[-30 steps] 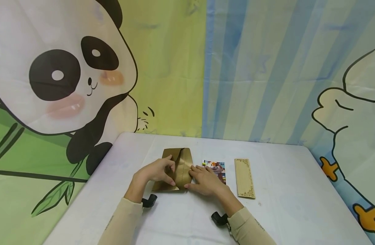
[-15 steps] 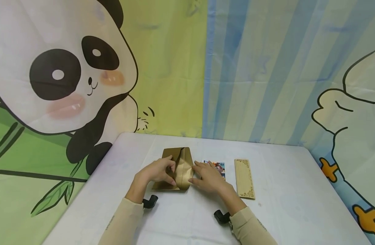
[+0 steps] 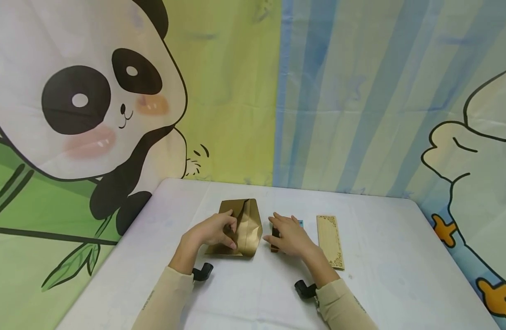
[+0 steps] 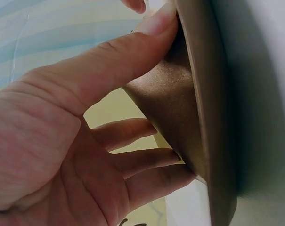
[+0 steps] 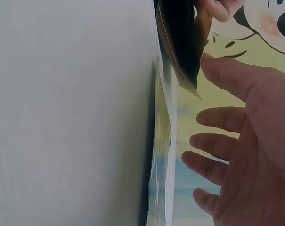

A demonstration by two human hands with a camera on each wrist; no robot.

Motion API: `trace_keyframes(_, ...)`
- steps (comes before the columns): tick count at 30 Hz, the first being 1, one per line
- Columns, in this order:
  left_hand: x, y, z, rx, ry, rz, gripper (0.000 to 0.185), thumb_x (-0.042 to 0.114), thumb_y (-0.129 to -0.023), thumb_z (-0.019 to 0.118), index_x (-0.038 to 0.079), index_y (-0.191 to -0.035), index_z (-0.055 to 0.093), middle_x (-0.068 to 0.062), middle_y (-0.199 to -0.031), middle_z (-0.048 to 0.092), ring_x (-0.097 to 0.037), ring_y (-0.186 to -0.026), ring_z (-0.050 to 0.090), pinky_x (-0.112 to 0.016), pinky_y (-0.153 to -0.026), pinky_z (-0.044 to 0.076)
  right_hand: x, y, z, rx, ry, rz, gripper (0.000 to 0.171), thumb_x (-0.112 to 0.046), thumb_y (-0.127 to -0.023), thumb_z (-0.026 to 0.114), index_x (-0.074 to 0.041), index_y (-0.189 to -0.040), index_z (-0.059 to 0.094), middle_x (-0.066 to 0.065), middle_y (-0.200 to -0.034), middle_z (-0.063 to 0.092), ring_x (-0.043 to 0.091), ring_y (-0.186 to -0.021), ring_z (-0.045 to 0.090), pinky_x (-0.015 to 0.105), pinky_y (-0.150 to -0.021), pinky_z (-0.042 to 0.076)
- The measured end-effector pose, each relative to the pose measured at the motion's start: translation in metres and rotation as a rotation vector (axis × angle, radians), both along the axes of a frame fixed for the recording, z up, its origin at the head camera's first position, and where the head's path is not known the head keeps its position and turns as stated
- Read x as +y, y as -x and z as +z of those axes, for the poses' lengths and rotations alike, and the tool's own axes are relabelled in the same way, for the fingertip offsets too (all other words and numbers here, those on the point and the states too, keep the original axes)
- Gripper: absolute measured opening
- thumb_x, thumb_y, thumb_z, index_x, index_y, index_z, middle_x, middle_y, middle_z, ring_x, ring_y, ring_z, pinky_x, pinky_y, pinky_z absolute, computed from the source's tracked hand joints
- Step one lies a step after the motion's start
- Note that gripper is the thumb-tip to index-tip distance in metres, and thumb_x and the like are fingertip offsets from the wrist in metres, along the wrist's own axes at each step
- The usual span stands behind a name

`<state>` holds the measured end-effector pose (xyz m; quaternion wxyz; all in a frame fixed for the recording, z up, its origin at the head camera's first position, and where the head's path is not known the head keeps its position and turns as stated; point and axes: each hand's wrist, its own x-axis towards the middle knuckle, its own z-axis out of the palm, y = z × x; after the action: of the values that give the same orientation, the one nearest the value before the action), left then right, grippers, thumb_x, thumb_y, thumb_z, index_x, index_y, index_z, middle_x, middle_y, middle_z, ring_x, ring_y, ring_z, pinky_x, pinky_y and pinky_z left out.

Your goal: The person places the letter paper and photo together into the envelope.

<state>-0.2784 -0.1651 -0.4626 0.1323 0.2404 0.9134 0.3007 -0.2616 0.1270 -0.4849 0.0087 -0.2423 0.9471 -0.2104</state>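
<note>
**Two Hands at Work on a Gold Paper Bag**

A cartoon backdrop of a panda (image 3: pixel 91 101) on green and blue stripes rises behind a white bench (image 3: pixel 380 275), where a person in beige sleeves works. Near the middle of the bench lies a gold paper bag (image 3: pixel 246 224), its mouth pointing toward the backdrop and its upper side lifted clear of the lower. The left hand (image 3: pixel 213 231) holds the bag by its left side; the wrist view shows the thumb pressed on the outer face and the fingers curled under the raised layer, so this grip is clasped on the bag. Just to the right of the bag, not touching it, the right hand (image 3: pixel 290 236) rests with fingers spread and relaxed over a colourful picture card (image 3: pixel 300 223), of which only a corner and an edge show; whether the fingers press it flat is hard to tell. Beside that hand, further right, lies a tan wooden strip (image 3: pixel 329 240) with ornamental corner patterns, set lengthwise.
</note>
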Motion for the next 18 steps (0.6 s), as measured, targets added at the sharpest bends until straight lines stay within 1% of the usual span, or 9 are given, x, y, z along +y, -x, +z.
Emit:
trace_keyframes(6,0.000,-0.001,0.001,-0.010,-0.013,0.002,0.036,0.020,-0.073,0.095,0.014,-0.087,0.062,-0.032,-0.164,0.030,-0.051,-0.148,0.038,-0.052,-0.106,0.042,0.015,0.003,-0.001,-0.032,0.013,-0.069,0.077,-0.044,-0.093,0.076,-0.006,-0.155,0.048,0.022,-0.163,0.041,0.043,-0.149,0.040,0.070,-0.122,0.015)
trace_keyframes(11,0.000,-0.002,0.001,-0.027,-0.021,0.011,0.034,0.017,-0.075,0.094,0.016,-0.086,0.062,-0.032,-0.165,0.028,-0.052,-0.150,0.035,-0.055,-0.109,0.040,0.029,0.006,-0.001,-0.071,-0.021,-0.134,0.088,-0.045,-0.085,0.083,-0.007,-0.156,0.045,0.024,-0.164,0.039,0.047,-0.149,0.038,0.073,-0.121,0.013)
trace_keyframes(14,0.001,-0.002,0.000,-0.028,-0.019,0.013,0.034,0.016,-0.074,0.094,0.016,-0.086,0.062,-0.031,-0.166,0.028,-0.053,-0.150,0.033,-0.056,-0.110,0.040,0.035,0.008,-0.002,-0.084,-0.040,-0.162,0.089,-0.045,-0.084,0.084,-0.006,-0.155,0.047,0.026,-0.162,0.040,0.049,-0.148,0.039,0.073,-0.120,0.013)
trace_keyframes(18,0.002,-0.002,0.000,-0.030,-0.008,0.019,0.034,0.016,-0.074,0.094,0.016,-0.086,0.062,-0.030,-0.166,0.028,-0.052,-0.151,0.033,-0.056,-0.110,0.040,0.037,0.008,-0.002,-0.078,-0.052,-0.164,0.087,-0.045,-0.083,0.085,-0.005,-0.152,0.050,0.028,-0.160,0.043,0.052,-0.145,0.041,0.074,-0.119,0.017)
